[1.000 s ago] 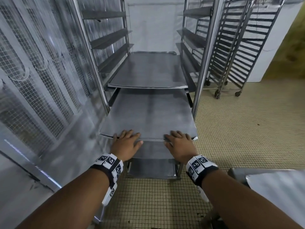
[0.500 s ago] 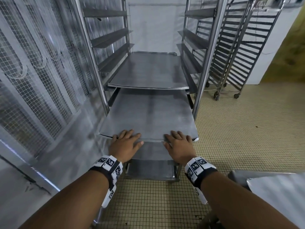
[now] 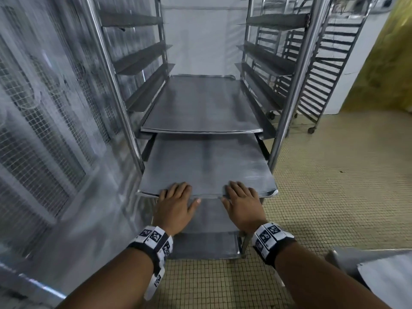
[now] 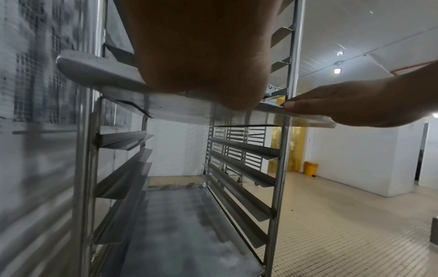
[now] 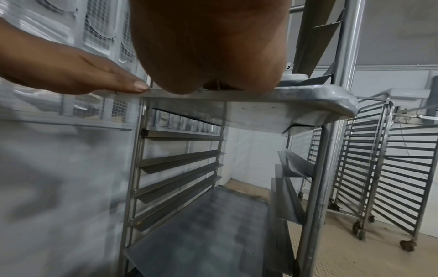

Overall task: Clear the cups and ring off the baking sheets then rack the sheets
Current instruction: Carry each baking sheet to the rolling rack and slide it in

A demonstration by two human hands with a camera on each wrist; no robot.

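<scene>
A bare metal baking sheet (image 3: 207,166) lies on the rack's (image 3: 289,97) runners with its near end sticking out past the front posts. My left hand (image 3: 176,197) and right hand (image 3: 240,195) rest flat on its near edge, fingers straight on top and thumbs along the rim. In the left wrist view the sheet's edge (image 4: 94,75) shows from below, with the right hand's thumb (image 4: 343,105) against it. The right wrist view shows the sheet's rounded corner (image 5: 320,101) and the left hand (image 5: 83,75). A second sheet (image 3: 200,103) sits fully in, one level up. No cups or ring are in view.
A mesh-fronted metal wall (image 3: 44,130) runs close along the rack's left. More wheeled racks (image 3: 323,74) stand behind on the right. A flat metal shelf (image 3: 207,244) forms the rack's bottom. A grey sheet's edge (image 3: 383,279) shows at lower right over the tiled floor (image 3: 334,197).
Both hands stay flat on the sheet's near edge, and the sheet holds almost the same place in the rack. Only the head view has shifted slightly.
</scene>
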